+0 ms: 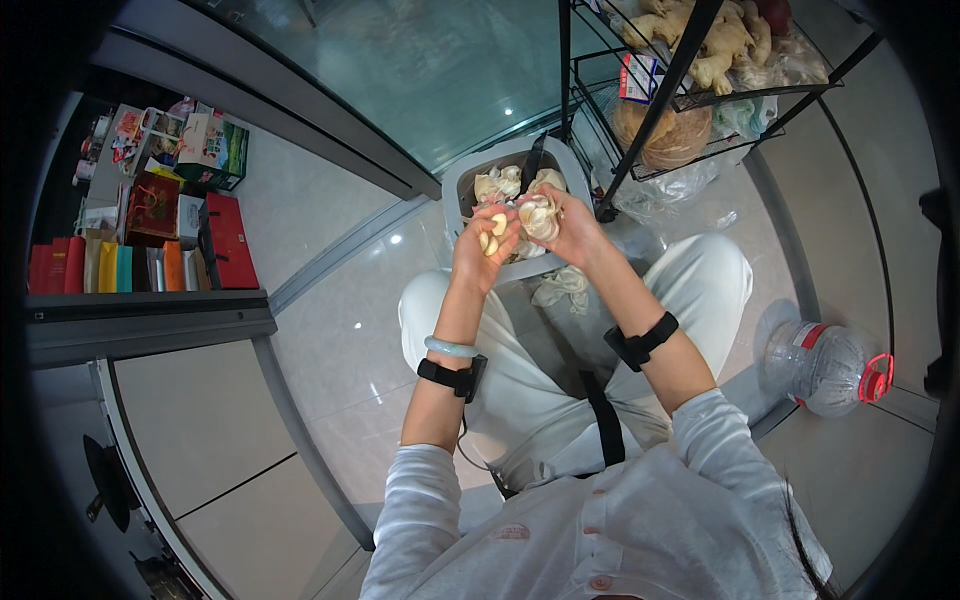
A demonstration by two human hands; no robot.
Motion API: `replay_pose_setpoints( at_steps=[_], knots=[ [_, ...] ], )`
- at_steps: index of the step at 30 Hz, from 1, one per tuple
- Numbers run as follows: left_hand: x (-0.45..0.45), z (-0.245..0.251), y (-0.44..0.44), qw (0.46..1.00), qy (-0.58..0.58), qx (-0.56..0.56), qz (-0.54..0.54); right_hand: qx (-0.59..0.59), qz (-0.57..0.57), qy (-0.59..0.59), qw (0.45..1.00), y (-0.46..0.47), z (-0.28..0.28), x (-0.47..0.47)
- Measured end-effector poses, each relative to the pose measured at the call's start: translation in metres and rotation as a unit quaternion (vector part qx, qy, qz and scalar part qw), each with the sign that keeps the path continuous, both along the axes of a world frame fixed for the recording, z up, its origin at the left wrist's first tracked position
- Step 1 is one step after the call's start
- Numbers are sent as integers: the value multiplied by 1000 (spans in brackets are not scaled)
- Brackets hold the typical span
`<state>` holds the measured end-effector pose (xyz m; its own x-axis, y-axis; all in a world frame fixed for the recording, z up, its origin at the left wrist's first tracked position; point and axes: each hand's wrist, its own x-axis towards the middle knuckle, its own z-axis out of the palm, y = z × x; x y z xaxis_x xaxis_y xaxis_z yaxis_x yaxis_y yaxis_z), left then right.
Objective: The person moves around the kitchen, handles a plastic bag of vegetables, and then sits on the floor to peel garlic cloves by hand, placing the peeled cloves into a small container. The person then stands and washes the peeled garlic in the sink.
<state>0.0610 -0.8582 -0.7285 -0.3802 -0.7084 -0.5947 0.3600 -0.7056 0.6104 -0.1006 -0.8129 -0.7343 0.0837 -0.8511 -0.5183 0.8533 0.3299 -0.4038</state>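
Observation:
My left hand (487,244) is turned palm up, with several pale peeled garlic cloves (490,241) lying on its palm and fingers. Beside it, my right hand (570,225) grips a garlic bulb (538,216) in its papery skin. Both hands are over a grey plastic bin (577,176), which holds more garlic bulbs (499,184) and loose skins. A black-handled object (533,161) rises from the bin; its lower end is hidden. Some crumpled garlic skin or thin wrapping (562,290) lies just below the bin's near rim, between my knees.
A black wire rack (750,95) at upper right holds ginger (720,45) and a round brown item in plastic. A large plastic bottle (821,367) lies at right. A sliding door frame (322,97) and a shelf with boxes and a red case (227,240) stand at left.

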Motion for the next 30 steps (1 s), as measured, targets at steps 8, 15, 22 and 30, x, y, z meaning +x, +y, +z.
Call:
replay_pose_setpoints(
  at_steps=[8,15,22,30],
  knots=[
    [-5,-16,18,773,-404,-460,-169,-30,-80,88,992,-1,9,20],
    [-2,-12,11,893,-269,-307,-189,-62,-99,330,937,-3,-3,36],
    [-2,6,3,972,-112,-86,-187,-193,-77,697,686,8,13,44],
    [-9,-3,12,982,-49,-124,-133,-74,-151,654,738,-6,12,41]
  ],
)
